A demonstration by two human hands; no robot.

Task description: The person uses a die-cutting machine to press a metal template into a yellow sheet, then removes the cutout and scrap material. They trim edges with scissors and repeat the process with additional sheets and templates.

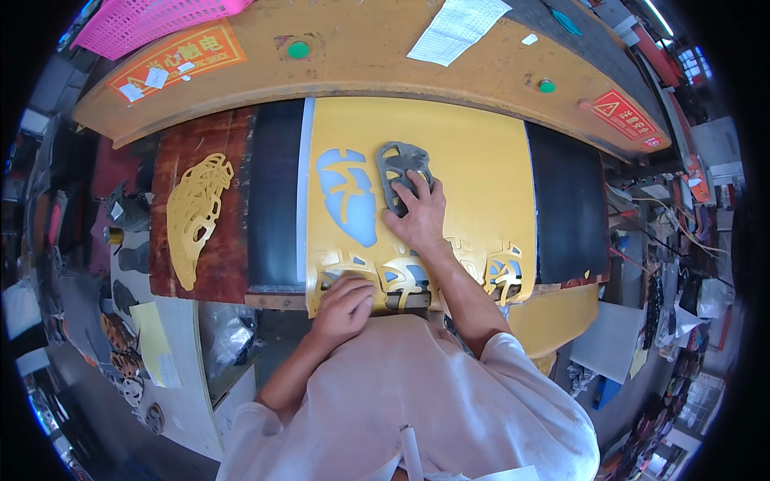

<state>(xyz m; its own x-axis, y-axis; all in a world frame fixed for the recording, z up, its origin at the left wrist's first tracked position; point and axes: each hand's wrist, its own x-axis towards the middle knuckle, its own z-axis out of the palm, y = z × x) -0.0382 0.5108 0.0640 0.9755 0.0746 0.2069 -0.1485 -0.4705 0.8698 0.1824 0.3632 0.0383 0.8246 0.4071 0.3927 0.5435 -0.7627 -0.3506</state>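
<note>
A yellow sheet (pixel 481 176) of smooth material lies on the bench in front of me. On it sits a dark grey shoe-shaped cutting die (pixel 391 163) with several openings. My right hand (pixel 420 212) grips this die, thumb at its near left edge and fingers across its right side. Left of the die, a cut-out shape (pixel 350 212) in the sheet shows a pale surface underneath. Along the near edge run several more cut-outs (pixel 405 274). My left hand (pixel 345 309) rests there with curled fingers; what they hold, if anything, is hidden.
A stack of yellow cut pieces (pixel 196 212) lies on a reddish-brown board (pixel 170 160) at left. Across the far side runs an orange machine beam (pixel 361 60) with green buttons (pixel 298 50). A pink basket (pixel 152 24) stands above it. Yellow material (pixel 553 321) hangs below the bench at right.
</note>
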